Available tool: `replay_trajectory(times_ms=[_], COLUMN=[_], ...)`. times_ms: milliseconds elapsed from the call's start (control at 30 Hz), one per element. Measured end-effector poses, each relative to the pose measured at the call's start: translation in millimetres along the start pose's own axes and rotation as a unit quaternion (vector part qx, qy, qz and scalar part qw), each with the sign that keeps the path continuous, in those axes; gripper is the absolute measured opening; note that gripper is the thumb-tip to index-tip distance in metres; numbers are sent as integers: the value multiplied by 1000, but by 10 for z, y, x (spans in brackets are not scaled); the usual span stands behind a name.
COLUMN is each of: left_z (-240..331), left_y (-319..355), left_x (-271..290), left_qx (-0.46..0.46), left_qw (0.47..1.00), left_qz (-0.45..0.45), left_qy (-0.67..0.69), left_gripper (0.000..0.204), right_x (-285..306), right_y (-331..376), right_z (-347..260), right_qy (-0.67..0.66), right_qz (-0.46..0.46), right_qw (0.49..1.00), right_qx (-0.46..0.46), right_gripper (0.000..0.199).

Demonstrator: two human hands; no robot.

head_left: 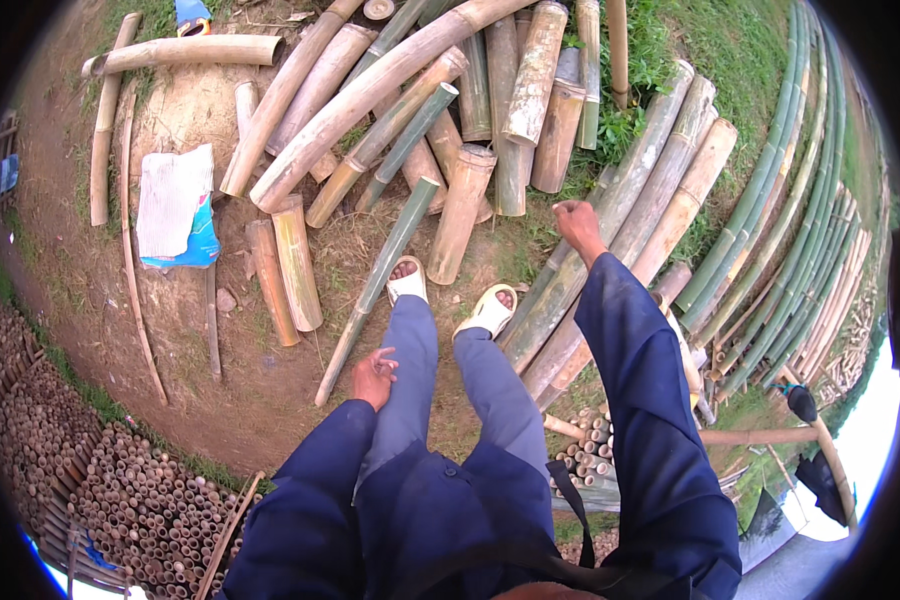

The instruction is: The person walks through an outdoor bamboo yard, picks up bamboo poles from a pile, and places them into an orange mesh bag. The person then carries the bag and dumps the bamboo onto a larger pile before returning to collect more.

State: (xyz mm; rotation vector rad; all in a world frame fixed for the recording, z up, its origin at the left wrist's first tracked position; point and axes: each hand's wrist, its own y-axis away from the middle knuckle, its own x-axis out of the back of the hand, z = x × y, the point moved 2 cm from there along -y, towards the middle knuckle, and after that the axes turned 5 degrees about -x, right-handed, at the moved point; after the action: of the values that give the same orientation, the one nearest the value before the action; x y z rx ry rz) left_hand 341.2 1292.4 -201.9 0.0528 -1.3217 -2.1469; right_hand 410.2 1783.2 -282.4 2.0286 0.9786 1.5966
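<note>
My left hand (374,378) hangs beside my left thigh, fingers loosely bent and apart, with nothing visible in it. Close to its left lies a slim green bamboo pole (380,283), slanting up past my left foot; the hand does not appear to touch it. Above the longer bamboo poles (660,190) on the right is my right hand (580,228), its fingers curled closed. Whatever it may hold is hidden, and I cannot tell whether it touches those poles. Short bamboo pieces (463,215) lie on the dirt in front of my feet.
A curved bamboo pole (380,95) lies across the pile ahead. At left are a white and blue sack (177,205) and two short bamboo lengths (295,265). A blue-handled saw (192,18) is at the far left. Long green poles (760,200) line the right; stacked bamboo (160,510) stands lower left.
</note>
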Motion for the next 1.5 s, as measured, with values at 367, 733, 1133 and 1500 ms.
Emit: replay_trajectory(times_ms=[367, 733, 1133, 1500], left_z=[-1538, 22, 384, 443], left_y=[-391, -1759, -1996, -1750], left_x=[432, -393, -1152, -715], left_qx=[108, -9, 33, 23], left_qw=[993, 994, 999, 986], left_qz=[45, -76, -19, -15], left_qy=[6, -71, -8, -162], left_gripper=[34, 63, 62, 33], right_x=[-298, -335, -782, -791], right_y=[-1620, -496, 314, 796], right_z=[-1375, -617, -216, 1529], right_qy=[-120, -337, -204, -313], right_qz=[34, -37, -3, -87], right_qw=[989, 941, 978, 934], right_qx=[-77, 1, 41, -151], right_gripper=[104, 81, 106, 19])
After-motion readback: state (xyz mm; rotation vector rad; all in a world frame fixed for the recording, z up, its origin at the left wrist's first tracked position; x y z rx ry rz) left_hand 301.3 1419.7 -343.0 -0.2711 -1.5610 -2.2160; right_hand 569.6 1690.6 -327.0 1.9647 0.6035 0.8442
